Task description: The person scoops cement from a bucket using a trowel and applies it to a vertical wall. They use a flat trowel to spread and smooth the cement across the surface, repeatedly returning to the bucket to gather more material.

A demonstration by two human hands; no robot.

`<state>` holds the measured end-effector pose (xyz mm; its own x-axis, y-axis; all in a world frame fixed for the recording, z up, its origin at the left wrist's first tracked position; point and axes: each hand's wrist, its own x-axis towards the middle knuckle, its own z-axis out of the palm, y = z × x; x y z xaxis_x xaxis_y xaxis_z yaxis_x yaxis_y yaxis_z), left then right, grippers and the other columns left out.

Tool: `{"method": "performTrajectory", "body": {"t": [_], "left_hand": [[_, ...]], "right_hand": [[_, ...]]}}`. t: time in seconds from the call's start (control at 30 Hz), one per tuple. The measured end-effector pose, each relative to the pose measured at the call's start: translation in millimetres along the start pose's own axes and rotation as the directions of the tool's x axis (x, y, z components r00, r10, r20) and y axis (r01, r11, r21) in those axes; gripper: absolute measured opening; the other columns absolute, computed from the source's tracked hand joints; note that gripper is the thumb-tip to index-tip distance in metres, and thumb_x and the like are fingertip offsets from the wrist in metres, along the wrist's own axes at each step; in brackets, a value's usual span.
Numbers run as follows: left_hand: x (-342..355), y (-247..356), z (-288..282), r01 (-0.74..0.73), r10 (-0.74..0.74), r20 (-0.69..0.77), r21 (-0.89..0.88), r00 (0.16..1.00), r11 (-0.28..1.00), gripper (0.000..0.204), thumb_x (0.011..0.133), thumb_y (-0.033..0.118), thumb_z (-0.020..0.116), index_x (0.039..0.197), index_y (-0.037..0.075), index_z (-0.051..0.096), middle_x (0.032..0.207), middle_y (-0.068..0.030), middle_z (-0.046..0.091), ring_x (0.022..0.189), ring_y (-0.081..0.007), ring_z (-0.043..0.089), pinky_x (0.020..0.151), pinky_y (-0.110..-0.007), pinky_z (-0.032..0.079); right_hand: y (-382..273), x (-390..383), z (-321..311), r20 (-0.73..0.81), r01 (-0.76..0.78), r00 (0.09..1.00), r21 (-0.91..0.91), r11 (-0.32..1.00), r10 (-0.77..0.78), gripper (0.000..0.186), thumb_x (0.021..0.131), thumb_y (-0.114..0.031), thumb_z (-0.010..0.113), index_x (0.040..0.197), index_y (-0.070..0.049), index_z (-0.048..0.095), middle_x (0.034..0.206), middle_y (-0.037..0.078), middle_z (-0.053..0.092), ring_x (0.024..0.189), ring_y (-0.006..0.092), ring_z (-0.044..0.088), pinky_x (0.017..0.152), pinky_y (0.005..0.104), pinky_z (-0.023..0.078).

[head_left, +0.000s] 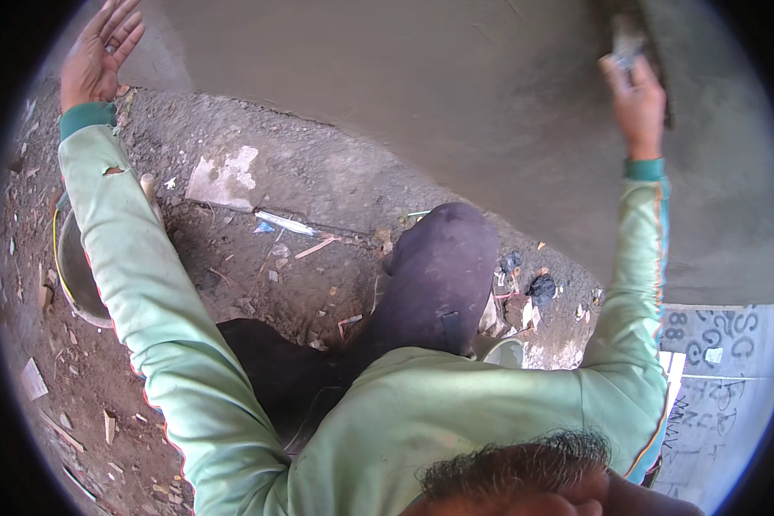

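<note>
A broad grey surface of smoothed plaster fills the top and right of the view. My right hand is closed around the pale handle of a plastering float at the upper right. The float's long dark blade lies along the plaster, its upper end cut off by the picture's edge. At the upper left my left hand is raised with fingers stretched out and nothing in it. It is close to the plaster's left part; whether it touches cannot be told.
Left of my bent knee, a bucket stands partly behind my left forearm. A flat slab, a white strip and black plastic scraps litter the dirt. A pale container shows beside my knee.
</note>
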<state>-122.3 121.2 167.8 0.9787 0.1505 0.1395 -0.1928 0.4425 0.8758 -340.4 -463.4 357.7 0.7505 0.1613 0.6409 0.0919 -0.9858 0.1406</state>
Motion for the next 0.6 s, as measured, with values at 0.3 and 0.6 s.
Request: {"method": "performTrajectory", "body": {"t": [0.3, 0.6], "left_hand": [[-34, 31, 19, -0.049, 0.035, -0.159, -0.086, 0.987, 0.995, 0.051, 0.103, 0.027, 0.055, 0.142, -0.006, 0.045, 0.135, -0.0179, 0.061, 0.113, -0.0251, 0.062, 0.101, -0.039, 0.054], [-54, 45, 1, -0.15, 0.15, -0.002, 0.011, 0.989, 0.989, 0.047, 0.101, 0.031, 0.058, 0.138, 0.005, 0.047, 0.126, -0.0112, 0.064, 0.102, -0.0215, 0.057, 0.093, -0.038, 0.051]], "right_hand": [[1, 100, -106, -0.253, -0.236, 0.884, 0.485, 0.842, 0.394, 0.024, 0.099, -0.024, 0.065, 0.092, -0.001, 0.067, 0.077, 0.002, 0.064, 0.065, 0.0093, 0.056, 0.06, 0.0263, 0.044], [-141, -158, 251, 0.672, -0.065, 0.741, 0.107, 0.992, -0.024, 0.04, 0.097, -0.042, 0.062, 0.108, -0.004, 0.055, 0.089, 0.026, 0.069, 0.085, 0.0458, 0.067, 0.074, 0.0547, 0.05]]}}
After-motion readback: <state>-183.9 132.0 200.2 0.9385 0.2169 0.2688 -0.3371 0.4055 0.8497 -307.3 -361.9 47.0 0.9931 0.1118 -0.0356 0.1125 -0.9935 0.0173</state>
